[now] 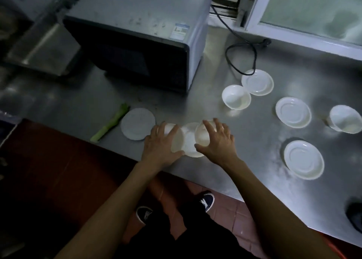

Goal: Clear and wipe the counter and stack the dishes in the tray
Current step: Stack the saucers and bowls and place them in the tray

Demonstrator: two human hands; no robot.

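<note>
Gripping a bowl (177, 139) in the left hand (159, 143) and another (203, 134) in the right hand (217, 139) (fingers spread over rims), either could slip onto the plate (191, 141) beneath.

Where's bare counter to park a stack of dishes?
Free: the steel between the microwave front and the celery stalk, and the stretch between the right hand and the near-right plate. Crowded: the bowl and plates right of the microwave.
</note>
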